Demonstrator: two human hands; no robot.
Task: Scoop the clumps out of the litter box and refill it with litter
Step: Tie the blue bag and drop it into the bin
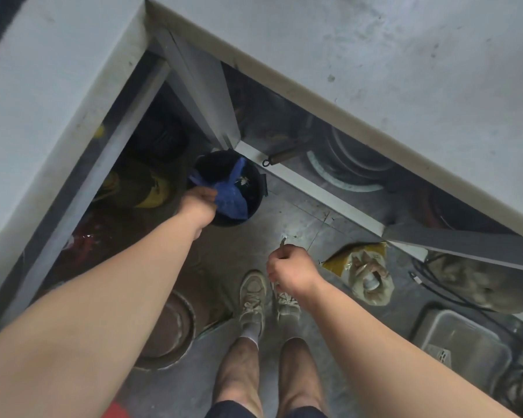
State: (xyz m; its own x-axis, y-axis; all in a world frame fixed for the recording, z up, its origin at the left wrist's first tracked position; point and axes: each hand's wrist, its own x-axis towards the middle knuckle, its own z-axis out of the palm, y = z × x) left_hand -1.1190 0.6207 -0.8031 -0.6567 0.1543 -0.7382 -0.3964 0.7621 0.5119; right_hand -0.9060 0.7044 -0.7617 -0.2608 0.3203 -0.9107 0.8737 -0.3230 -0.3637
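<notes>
Grey concrete floor (pixel 284 212), stained and scuffed, runs under an L-shaped grey bench (pixel 375 55) whose open underside is crowded with dim shapes. At the inner corner of the bench, on the floor, stands a black bucket (pixel 254 188) lined with a blue bag (pixel 231 196). The left hand (pixel 198 203) reaches to the near rim of the bucket, its fingers curled and pinching the edge of the blue bag. The right hand (pixel 290 271) hangs nearer the person than the bucket and to its right, above the beige sneakers (pixel 252 297); its fingers are curled into a fist around something thin that pokes out on the bucket side, too small to identify. The two hands are well apart. Right of the bucket, further along the bench edge, a yellow-and-clear plastic bag (pixel 364 271) lies on the floor with small items inside. Beyond that, toward the frame's lower right, sits a grey plastic tub (pixel 465 342) with black cables (pixel 453 297) trailing past it. On the near left side of the bucket rests a round brown basin (pixel 169 324). Litter in the tub cannot be made out.
</notes>
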